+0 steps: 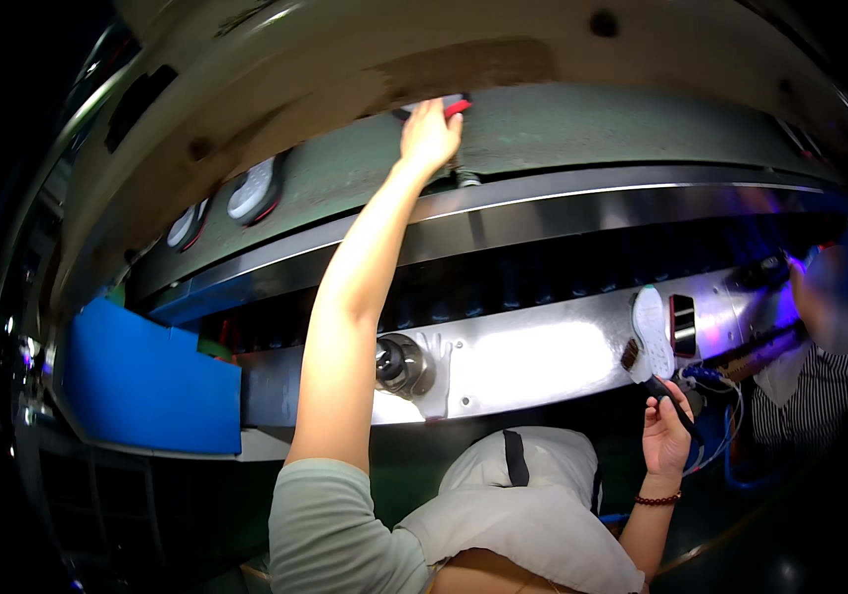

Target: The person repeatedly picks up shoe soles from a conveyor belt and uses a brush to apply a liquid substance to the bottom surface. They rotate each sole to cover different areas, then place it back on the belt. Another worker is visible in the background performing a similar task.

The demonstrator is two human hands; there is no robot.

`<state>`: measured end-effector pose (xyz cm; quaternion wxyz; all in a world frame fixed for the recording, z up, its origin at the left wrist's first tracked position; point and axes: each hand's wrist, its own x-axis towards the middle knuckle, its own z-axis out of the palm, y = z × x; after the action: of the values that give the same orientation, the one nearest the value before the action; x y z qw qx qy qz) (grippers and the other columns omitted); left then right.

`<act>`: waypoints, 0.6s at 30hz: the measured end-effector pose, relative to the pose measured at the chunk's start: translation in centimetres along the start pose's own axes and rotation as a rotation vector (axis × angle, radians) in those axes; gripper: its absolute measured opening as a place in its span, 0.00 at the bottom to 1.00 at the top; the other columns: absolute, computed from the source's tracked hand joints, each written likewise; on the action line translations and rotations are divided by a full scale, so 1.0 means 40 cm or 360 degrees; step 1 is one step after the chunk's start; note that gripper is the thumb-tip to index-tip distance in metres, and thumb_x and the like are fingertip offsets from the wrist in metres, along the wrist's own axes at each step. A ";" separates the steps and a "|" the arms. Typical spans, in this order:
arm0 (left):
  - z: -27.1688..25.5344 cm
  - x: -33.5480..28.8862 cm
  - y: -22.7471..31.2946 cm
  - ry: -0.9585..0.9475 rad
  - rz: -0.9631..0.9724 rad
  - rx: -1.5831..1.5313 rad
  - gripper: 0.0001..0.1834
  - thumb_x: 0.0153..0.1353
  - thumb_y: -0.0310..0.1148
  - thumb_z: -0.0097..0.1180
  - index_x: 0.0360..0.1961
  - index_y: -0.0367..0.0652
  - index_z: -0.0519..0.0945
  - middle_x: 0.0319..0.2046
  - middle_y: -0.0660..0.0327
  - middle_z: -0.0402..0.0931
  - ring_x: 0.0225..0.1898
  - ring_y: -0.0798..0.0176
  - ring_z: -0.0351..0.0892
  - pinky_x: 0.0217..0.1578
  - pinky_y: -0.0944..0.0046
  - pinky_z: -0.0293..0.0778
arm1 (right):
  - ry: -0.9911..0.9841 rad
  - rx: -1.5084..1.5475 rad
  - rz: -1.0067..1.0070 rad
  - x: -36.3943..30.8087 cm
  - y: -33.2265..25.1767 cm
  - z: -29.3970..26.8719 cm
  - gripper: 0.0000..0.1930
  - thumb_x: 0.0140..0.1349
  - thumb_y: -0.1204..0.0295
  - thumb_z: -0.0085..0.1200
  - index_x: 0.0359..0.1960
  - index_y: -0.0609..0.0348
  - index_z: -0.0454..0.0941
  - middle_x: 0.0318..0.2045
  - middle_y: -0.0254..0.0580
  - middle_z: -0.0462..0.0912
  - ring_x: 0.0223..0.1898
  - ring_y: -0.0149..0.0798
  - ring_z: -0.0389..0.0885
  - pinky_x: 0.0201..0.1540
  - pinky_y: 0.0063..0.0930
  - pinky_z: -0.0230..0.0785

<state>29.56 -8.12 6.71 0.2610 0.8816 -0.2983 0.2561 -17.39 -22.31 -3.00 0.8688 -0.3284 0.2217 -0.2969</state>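
My left hand [431, 139] reaches far forward onto the green belt, under the overhanging hood. It grips a shoe sole [458, 106] with a red edge, partly hidden by the fingers and the hood. At the right, my right hand [667, 431] is closed around the black handle of a brush [660, 389]. Its dark bristles [630, 354] are beside a white shoe sole [652, 332], which rests on the shiny metal table. Two more pale soles with red edges, one nearer [254, 192] and one farther left [187, 228], lie on the belt.
A metal pot with a black top [402, 364] stands on the metal table [533, 356]. A dark, flat rectangular object [682, 325] lies beside the white sole. The belt [592, 129] runs beneath a worn hood [503, 45]. Blue panels [147, 376] stand left; another person [820, 386] is at right.
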 end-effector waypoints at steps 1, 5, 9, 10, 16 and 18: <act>0.002 0.009 0.012 -0.0058 0.0101 0.0122 0.31 0.53 0.45 0.50 0.53 0.34 0.63 0.48 0.45 0.67 0.52 0.50 0.65 0.52 0.58 0.60 | 0.0055 -0.0070 0.0002 -0.006 -0.003 0.005 0.12 0.53 0.83 0.48 0.41 0.68 0.70 0.43 0.53 0.73 0.33 0.34 0.77 0.35 0.17 0.71; -0.016 0.030 0.016 -0.0310 0.0089 0.0745 0.17 0.53 0.47 0.50 0.38 0.50 0.78 0.38 0.57 0.76 0.41 0.55 0.75 0.40 0.57 0.68 | -0.0067 -0.0372 -0.0003 -0.027 -0.024 -0.015 0.11 0.54 0.80 0.49 0.40 0.66 0.71 0.39 0.49 0.76 0.32 0.31 0.76 0.33 0.15 0.69; -0.095 0.016 0.001 -0.0025 0.0308 0.0466 0.16 0.51 0.47 0.53 0.30 0.46 0.80 0.30 0.59 0.78 0.32 0.59 0.78 0.35 0.61 0.70 | 0.0018 -0.0417 -0.0038 -0.009 -0.027 -0.049 0.11 0.53 0.79 0.51 0.39 0.67 0.71 0.38 0.48 0.76 0.31 0.29 0.74 0.33 0.16 0.66; -0.122 -0.006 0.029 0.0087 0.0324 0.0255 0.13 0.50 0.44 0.54 0.28 0.45 0.80 0.27 0.60 0.77 0.30 0.59 0.77 0.34 0.63 0.69 | 0.0057 -0.0445 -0.0038 0.000 -0.027 -0.048 0.11 0.53 0.79 0.51 0.39 0.66 0.72 0.36 0.44 0.76 0.31 0.27 0.72 0.34 0.16 0.65; -0.249 -0.313 0.113 0.1181 0.0282 -0.1003 0.11 0.59 0.32 0.45 0.24 0.37 0.75 0.27 0.57 0.72 0.32 0.64 0.70 0.38 0.66 0.65 | 0.0146 -0.0274 0.0035 0.084 0.003 -0.030 0.10 0.51 0.80 0.52 0.36 0.69 0.74 0.28 0.37 0.76 0.29 0.27 0.72 0.33 0.16 0.64; -0.249 -0.411 0.177 0.1513 -0.0587 -0.1222 0.19 0.63 0.40 0.29 0.39 0.38 0.70 0.33 0.59 0.68 0.36 0.67 0.67 0.45 0.67 0.60 | 0.0131 -0.0303 0.0034 0.113 0.015 -0.029 0.10 0.51 0.79 0.54 0.36 0.68 0.75 0.28 0.37 0.77 0.29 0.26 0.73 0.33 0.15 0.63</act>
<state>10.57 -0.42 6.21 0.7021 0.5522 -0.0637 0.4450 -14.55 -25.44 -5.07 0.8269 -0.3947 0.2879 -0.2785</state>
